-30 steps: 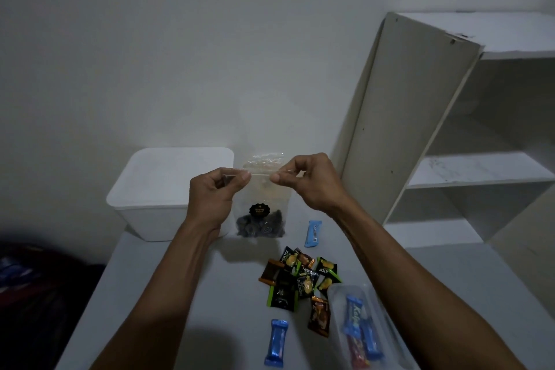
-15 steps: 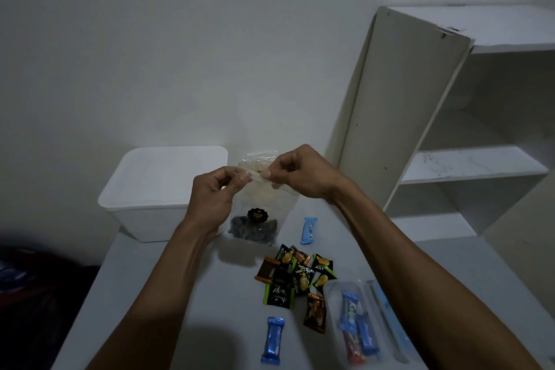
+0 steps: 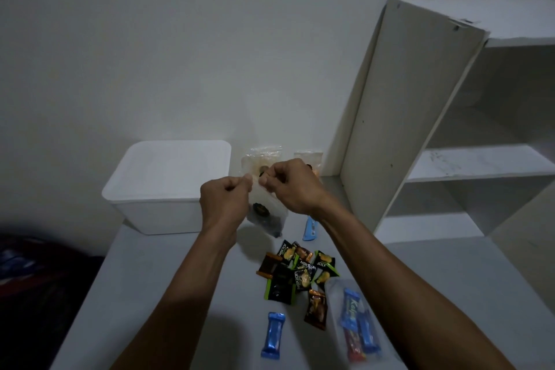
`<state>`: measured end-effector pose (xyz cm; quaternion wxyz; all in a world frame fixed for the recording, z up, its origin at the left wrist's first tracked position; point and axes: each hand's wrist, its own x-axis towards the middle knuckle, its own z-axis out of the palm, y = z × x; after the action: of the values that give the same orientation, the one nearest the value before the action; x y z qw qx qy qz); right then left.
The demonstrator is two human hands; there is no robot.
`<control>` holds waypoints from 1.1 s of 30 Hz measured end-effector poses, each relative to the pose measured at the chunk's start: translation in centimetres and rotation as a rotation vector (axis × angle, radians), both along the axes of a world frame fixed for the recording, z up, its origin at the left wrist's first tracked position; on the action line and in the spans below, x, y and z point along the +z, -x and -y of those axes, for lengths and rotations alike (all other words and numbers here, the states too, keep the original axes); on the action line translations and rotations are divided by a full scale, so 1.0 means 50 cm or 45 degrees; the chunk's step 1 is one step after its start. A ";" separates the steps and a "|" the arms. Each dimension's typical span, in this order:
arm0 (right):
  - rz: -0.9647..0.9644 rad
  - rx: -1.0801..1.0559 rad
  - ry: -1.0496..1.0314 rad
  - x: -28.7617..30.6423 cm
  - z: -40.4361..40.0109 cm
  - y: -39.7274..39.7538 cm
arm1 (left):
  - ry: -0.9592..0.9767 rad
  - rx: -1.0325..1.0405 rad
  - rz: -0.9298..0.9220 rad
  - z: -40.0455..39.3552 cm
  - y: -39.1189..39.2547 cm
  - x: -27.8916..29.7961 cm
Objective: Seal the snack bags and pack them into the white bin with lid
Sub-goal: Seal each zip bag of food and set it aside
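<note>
I hold a clear zip bag [image 3: 265,213] with dark snacks in it above the table, to the right of the white bin. My left hand [image 3: 223,204] and my right hand [image 3: 289,185] both pinch its top strip, thumbs and fingertips almost touching each other. The white bin [image 3: 156,204] stands at the table's back left with its lid [image 3: 171,168] on. Two more clear bags [image 3: 264,156] [image 3: 309,158] lean against the wall behind my hands. Another clear bag [image 3: 357,321] with blue and red bars lies at the front right.
Loose snack packets lie in a pile [image 3: 297,272] in the middle of the grey table [image 3: 156,294], with blue bars [image 3: 271,335] [image 3: 309,228] apart from it. A white shelf unit [image 3: 450,129] stands at the right. Dark fabric [image 3: 36,279] lies left of the table.
My right hand has slid left along the bag's top strip until it nearly meets my left hand. The bag has tilted and swung slightly. The view has shifted a little.
</note>
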<state>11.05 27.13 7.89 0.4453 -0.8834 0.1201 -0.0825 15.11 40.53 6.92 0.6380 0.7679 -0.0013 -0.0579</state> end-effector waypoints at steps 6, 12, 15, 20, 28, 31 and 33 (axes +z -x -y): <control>-0.021 -0.038 -0.168 -0.027 0.015 0.026 | 0.057 0.031 -0.078 0.010 -0.005 -0.001; 0.044 -0.050 -0.186 -0.068 0.013 0.037 | -0.063 -0.030 -0.117 0.022 0.018 -0.014; 0.029 -0.077 -0.187 -0.080 0.012 0.040 | -0.094 -0.019 -0.161 0.032 0.034 -0.020; -0.087 -0.081 -0.279 -0.097 0.028 0.071 | -0.029 0.016 -0.300 0.041 0.053 -0.041; -0.075 0.059 -0.024 -0.094 0.079 0.112 | -0.054 0.125 -0.120 0.048 0.082 -0.079; -0.123 0.226 0.051 -0.070 0.115 0.127 | -0.065 -0.078 -0.038 0.033 0.074 -0.097; -0.165 0.315 0.072 -0.053 0.135 0.133 | -0.037 -0.260 -0.029 0.029 0.077 -0.104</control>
<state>4.42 20.40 5.23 0.4182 -0.9073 0.0362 0.0269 11.27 39.09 1.72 0.6176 0.7722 -0.0714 -0.1312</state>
